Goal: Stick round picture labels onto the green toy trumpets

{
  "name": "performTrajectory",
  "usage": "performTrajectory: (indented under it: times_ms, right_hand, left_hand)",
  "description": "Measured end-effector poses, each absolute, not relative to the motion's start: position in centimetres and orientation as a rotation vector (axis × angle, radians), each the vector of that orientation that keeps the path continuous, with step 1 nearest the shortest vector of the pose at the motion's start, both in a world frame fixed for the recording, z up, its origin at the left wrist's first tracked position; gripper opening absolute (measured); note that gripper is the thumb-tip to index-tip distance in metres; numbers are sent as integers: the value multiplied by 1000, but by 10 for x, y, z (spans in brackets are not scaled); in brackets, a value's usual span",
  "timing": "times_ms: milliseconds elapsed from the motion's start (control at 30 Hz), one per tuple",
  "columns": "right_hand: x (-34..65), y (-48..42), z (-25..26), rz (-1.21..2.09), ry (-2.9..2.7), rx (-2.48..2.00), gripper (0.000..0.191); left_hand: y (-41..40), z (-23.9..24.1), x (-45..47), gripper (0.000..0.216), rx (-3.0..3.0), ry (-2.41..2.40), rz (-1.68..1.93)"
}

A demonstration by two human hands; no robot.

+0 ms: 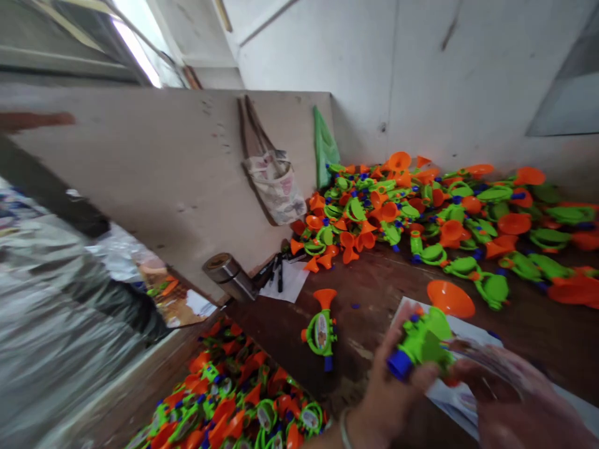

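Note:
My left hand (388,393) is closed around a plastic toy trumpet (428,343) with a green body, an orange bell and a blue mouthpiece. The bell points up and away from me. Close against the toy's right side is my right hand (524,399), its fingers smeared by motion, so I cannot make out whether they hold anything. Beneath both hands lie white paper sheets (449,399), partly covered by them. Another toy trumpet (322,330), with an oval sticker on its body, lies on the brown table (355,386) to the left.
A large heap of toy trumpets (388,206) lines the back of the table; more fill the space below its left edge (234,399). A metal flask (229,274) and pens (279,274) stand near the partition (187,174), where a cloth bag (278,187) hangs.

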State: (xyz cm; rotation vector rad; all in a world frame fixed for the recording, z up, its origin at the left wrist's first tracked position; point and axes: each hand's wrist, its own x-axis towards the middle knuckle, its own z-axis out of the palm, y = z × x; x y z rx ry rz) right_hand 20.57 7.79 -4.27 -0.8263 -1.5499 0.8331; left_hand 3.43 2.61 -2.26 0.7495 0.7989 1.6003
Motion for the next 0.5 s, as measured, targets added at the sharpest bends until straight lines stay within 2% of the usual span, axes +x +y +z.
performTrajectory:
  times_ms: [67, 200, 500]
  right_hand:
    - [197, 68, -26, 825, -1330, -895, 11]
    - [176, 59, 0, 1016, -1111, -950, 19]
    - [170, 66, 23, 1294, -1135, -913, 31]
  left_hand:
    - [28, -11, 33, 83, 566, 788, 1641]
    - [27, -3, 30, 56, 541, 697, 1662]
    - [21, -3, 24, 60, 598, 617, 1585]
